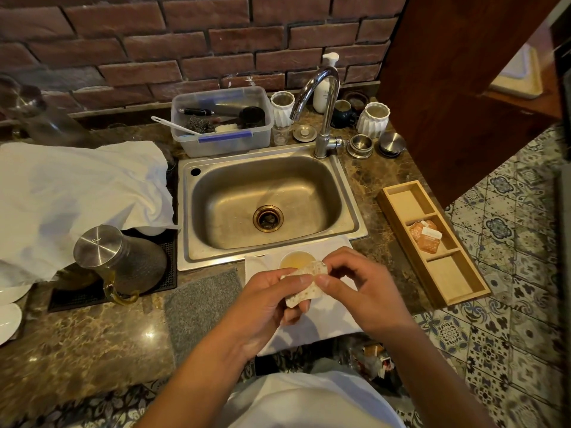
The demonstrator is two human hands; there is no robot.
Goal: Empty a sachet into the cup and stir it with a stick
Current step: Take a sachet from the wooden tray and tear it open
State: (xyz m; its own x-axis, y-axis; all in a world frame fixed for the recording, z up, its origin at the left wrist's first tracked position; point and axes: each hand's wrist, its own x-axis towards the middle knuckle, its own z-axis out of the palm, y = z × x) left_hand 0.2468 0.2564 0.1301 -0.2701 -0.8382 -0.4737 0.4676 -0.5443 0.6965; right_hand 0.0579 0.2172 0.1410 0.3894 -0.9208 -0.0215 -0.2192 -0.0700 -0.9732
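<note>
A small white patterned sachet is pinched between both hands just in front of the cup. My left hand grips its lower part, and my right hand holds its top corner with thumb and forefinger. The cup, holding a pale yellow liquid, stands on a white cloth at the counter's front edge, partly hidden by my fingers. No stirring stick is visible.
A steel sink with a tap lies behind the cup. To the right sits a wooden tray with orange sachets. On the left are a glass jug, a grey mat and a white towel.
</note>
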